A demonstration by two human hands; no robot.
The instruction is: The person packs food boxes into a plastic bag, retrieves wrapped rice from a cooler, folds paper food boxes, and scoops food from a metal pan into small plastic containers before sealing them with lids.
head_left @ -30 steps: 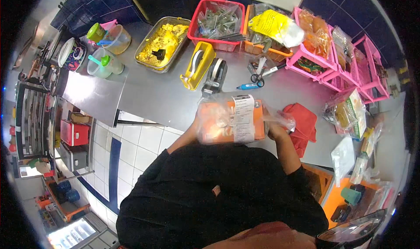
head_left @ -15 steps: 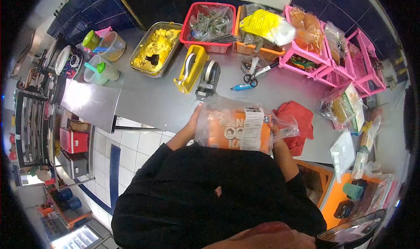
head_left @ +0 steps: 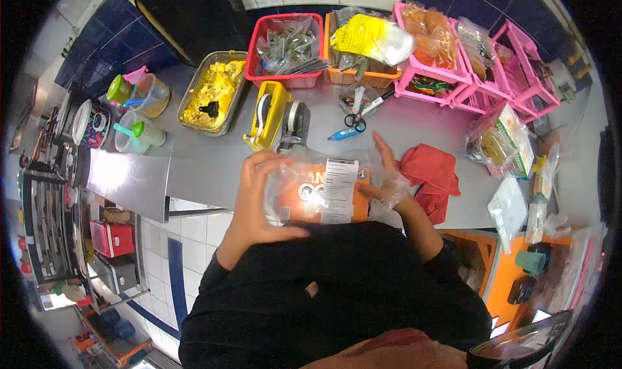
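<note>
An orange box [head_left: 309, 194] with a white printed label [head_left: 340, 189] sits inside a clear plastic bag [head_left: 280, 186], close against my body at the counter's front edge. My left hand [head_left: 254, 204] is spread at the left side of the bag, thumb and fingers wide apart. At the box's right end is my right hand [head_left: 383, 181], its fingers apart over the bag's gathered plastic. Just beyond the box stand a yellow tape dispenser [head_left: 269, 117] and a black tape dispenser [head_left: 295, 126]. Black scissors [head_left: 354, 123] and a blue marker [head_left: 346, 132] lie behind it.
A red cloth [head_left: 430, 178] lies right of my right hand. Along the back are a metal tray of yellow food [head_left: 214, 93], a red basket [head_left: 285, 79], an orange basket [head_left: 366, 77] and pink baskets [head_left: 431, 87]. Plastic tubs [head_left: 151, 97] stand at the left.
Both hands have loosened from the bagged box and spread their fingers. The box sits slightly further left in view, and the whole view has shifted.
</note>
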